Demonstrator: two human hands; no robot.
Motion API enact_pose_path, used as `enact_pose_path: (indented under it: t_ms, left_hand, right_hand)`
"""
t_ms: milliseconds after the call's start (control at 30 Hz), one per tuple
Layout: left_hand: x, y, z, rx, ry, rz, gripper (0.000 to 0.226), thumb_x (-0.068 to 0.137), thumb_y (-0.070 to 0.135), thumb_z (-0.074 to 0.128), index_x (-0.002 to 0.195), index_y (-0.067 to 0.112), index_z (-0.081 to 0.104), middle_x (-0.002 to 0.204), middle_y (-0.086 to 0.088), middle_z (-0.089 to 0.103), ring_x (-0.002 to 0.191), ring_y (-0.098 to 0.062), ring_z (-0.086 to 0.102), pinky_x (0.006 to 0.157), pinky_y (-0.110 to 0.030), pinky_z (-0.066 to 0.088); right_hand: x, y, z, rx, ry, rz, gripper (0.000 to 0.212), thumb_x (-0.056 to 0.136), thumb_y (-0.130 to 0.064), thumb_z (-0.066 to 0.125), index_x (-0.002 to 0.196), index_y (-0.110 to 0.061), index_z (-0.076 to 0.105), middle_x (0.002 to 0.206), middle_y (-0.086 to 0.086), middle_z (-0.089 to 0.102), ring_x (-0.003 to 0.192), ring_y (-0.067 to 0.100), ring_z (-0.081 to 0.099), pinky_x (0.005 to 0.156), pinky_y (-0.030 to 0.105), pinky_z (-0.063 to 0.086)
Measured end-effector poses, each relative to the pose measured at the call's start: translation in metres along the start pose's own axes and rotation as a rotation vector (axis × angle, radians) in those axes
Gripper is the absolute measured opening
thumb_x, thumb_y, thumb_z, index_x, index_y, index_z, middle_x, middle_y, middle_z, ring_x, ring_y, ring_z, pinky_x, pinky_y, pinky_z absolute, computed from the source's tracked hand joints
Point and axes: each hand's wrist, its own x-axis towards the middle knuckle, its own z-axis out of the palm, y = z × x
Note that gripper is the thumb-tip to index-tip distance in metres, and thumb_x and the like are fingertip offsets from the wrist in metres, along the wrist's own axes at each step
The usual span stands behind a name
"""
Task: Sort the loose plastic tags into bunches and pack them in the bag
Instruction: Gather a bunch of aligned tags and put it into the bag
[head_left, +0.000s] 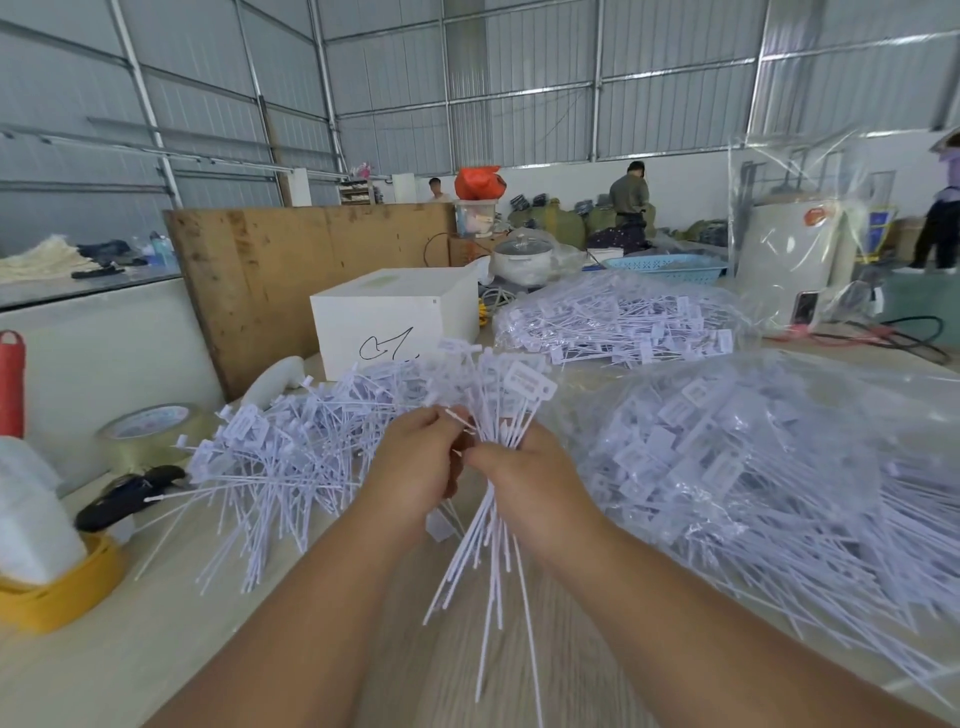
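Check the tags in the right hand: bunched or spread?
Bunched. The right hand grips the tags at one point; heads fan above, tails hang below.

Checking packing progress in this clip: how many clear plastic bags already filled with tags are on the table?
2. One filled bag lies at the far side, right of the white box; a second filled bag lies nearer, right of the hands. More may sit outside the view.

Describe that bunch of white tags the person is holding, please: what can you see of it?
The bunch of tags is a sheaf of thin white plastic strips, each ending in a small flat rectangular label. The labels fan out above the hands, toward the white box; the tails hang down and splay over the table. The right hand grips the bunch around its middle, while the left hand pinches at strips near the top. It is lifted off the loose pile to its left.
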Motion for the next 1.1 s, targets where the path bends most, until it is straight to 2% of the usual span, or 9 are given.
enact_pose_path:
  t_ms: [67,167,333,467,633,733,833,933,1100]
  left_hand:
    - [0.0,0.002,-0.004,0.055,-0.016,0.035,0.047,0.092,0.01,0.061,0.045,0.019,0.056,0.046,0.001,0.043,0.038,-0.011,0.03,0.04,-0.017,0.022]
    - [0.0,0.003,-0.007,0.064,-0.027,0.065,0.049,0.09,0.015,0.065,0.043,0.02,0.052,0.047,0.001,0.042,0.038,-0.011,0.029,0.04,-0.016,0.022]
    - [0.002,0.005,-0.012,-0.032,-0.044,0.078,0.036,0.086,0.029,0.072,0.055,0.016,0.058,0.049,0.0,0.039,0.039,-0.011,0.028,0.039,-0.019,0.026]
    - [0.0,0.007,-0.014,0.045,-0.133,0.013,0.019,0.079,0.037,0.075,0.069,0.021,0.071,0.062,0.002,0.052,0.048,-0.01,0.04,0.044,-0.02,0.029]
    - [-0.004,0.005,-0.013,0.016,-0.352,-0.104,0.019,0.077,0.025,0.071,0.059,0.023,0.065,0.06,0.0,0.053,0.051,-0.011,0.048,0.046,-0.023,0.035]
    - [-0.005,0.005,-0.013,-0.018,-0.393,-0.121,0.013,0.08,0.01,0.066,0.07,0.013,0.058,0.054,-0.005,0.05,0.046,-0.014,0.047,0.043,-0.023,0.036]
    - [-0.007,0.005,-0.014,0.025,-0.355,-0.104,0.015,0.085,-0.008,0.057,0.083,0.006,0.062,0.061,-0.008,0.061,0.051,-0.015,0.054,0.048,-0.023,0.044]
    - [-0.008,0.004,-0.011,0.074,-0.29,-0.016,0.024,0.084,-0.012,0.062,0.094,0.009,0.069,0.08,-0.013,0.069,0.069,-0.021,0.064,0.066,-0.029,0.052]
    - [-0.01,0.001,-0.003,0.206,-0.285,0.124,0.028,0.082,-0.01,0.066,0.097,0.013,0.07,0.09,-0.018,0.07,0.078,-0.022,0.066,0.077,-0.036,0.053]
  right_hand:
    - [0.001,0.002,-0.003,-0.082,0.002,-0.037,0.011,0.079,-0.001,0.06,0.086,0.003,0.067,0.088,0.026,0.068,0.084,0.04,0.065,0.073,0.051,0.052]
    - [-0.001,0.0,-0.004,-0.168,-0.047,-0.068,0.009,0.08,-0.006,0.057,0.076,-0.008,0.065,0.07,0.011,0.064,0.06,0.017,0.057,0.058,0.033,0.044]
    - [-0.005,-0.003,-0.003,-0.152,-0.086,-0.11,0.024,0.081,0.0,0.053,0.084,-0.019,0.068,0.074,0.0,0.07,0.069,0.016,0.065,0.067,0.031,0.052]
    - [-0.005,-0.004,-0.006,-0.104,-0.075,-0.151,0.036,0.08,0.005,0.055,0.069,-0.029,0.064,0.056,-0.018,0.061,0.054,-0.004,0.055,0.052,0.008,0.038]
    - [0.001,0.002,-0.007,-0.025,-0.014,-0.078,0.023,0.068,0.005,0.058,0.073,-0.014,0.071,0.064,0.003,0.068,0.062,0.018,0.067,0.055,0.03,0.052]
    - [0.004,0.005,-0.006,0.082,-0.028,0.069,0.016,0.053,0.002,0.058,0.064,-0.003,0.068,0.063,0.021,0.064,0.057,0.028,0.063,0.052,0.035,0.052]
    - [0.006,0.007,-0.006,0.224,-0.006,0.226,0.02,0.046,-0.006,0.059,0.062,0.001,0.069,0.064,0.028,0.063,0.059,0.035,0.063,0.064,0.049,0.054]
    - [0.009,0.008,-0.006,0.329,0.046,0.313,0.035,0.055,-0.013,0.064,0.085,0.005,0.071,0.08,0.025,0.071,0.074,0.039,0.07,0.08,0.058,0.056]
    - [0.011,0.011,-0.006,0.283,0.184,0.295,0.017,0.075,0.0,0.066,0.09,-0.001,0.074,0.085,0.019,0.074,0.08,0.034,0.072,0.083,0.054,0.057]
